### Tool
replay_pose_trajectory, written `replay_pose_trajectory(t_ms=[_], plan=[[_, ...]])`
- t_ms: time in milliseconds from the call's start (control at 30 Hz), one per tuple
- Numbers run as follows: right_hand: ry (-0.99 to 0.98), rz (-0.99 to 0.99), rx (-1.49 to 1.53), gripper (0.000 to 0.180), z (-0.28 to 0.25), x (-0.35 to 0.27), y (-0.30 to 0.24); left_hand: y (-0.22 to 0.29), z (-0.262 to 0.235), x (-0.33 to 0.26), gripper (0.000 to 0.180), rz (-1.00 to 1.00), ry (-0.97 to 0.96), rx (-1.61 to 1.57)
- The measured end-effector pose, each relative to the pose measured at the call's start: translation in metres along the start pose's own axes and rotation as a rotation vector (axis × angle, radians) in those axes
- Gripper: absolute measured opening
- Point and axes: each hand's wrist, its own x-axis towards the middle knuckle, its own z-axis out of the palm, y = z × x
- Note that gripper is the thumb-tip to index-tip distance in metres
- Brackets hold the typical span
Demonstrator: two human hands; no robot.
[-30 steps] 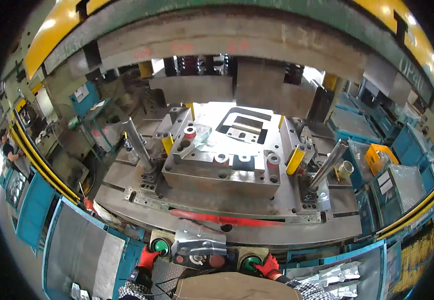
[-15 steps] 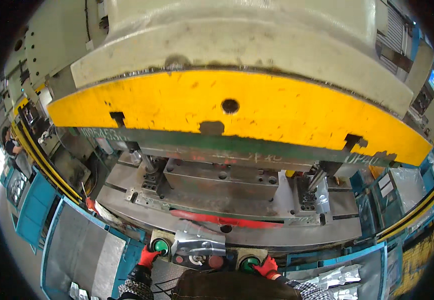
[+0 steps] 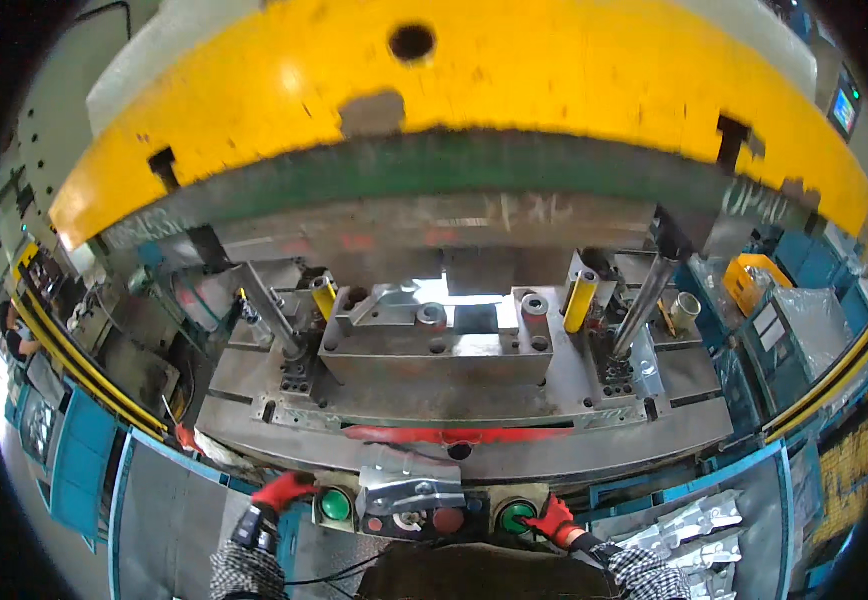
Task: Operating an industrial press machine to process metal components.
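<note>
My left hand (image 3: 284, 490), in a red glove, is off to the left of the left green push button (image 3: 335, 505), fingers stretched toward it and holding nothing. At the right green push button (image 3: 517, 517), my right hand (image 3: 556, 522), also red-gloved, reaches its fingers onto the button's edge. Between the buttons, a shaped sheet-metal part (image 3: 412, 490) lies on the control box, next to a red button (image 3: 447, 520). Ahead is the press's lower die (image 3: 439, 365), a steel block with a bright metal surface on top. The yellow-fronted upper press slide (image 3: 554, 80) hangs above it.
Steel guide posts (image 3: 647, 308) and yellow pins (image 3: 580, 302) stand about the die. A blue-framed bin (image 3: 699, 505) at right holds several metal parts; a blue-edged metal table (image 3: 169, 510) is at left. Yellow-black guard bars (image 3: 94, 365) flank the press. A person (image 3: 20, 335) stands far left.
The upper press slide has risen, uncovering the lower die's top and the yellow pins. My left hand has left its green button, moving up and left. My right hand stays by its button.
</note>
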Motion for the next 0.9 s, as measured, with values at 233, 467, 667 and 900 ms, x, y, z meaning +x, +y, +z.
replay_pose_trajectory(t_ms=[233,467,667,900], plan=[[0.099,-0.075,0.339,0.113,0.032,0.017,0.093,0.422,0.038,0.053,0.058,0.885,-0.120,0.153],[0.051,0.084,0.921,0.060,-0.019,-0.063,0.091,0.539,0.089,0.249,0.112,0.902,-0.126,1.040],[0.203,0.342,1.417,0.039,-0.012,-0.177,0.219,0.568,0.123,0.321,0.103,0.556,-0.620,0.990],[0.228,0.389,1.067,0.049,-0.119,-0.132,0.277,0.566,0.125,0.258,0.108,1.032,-0.153,1.040]])
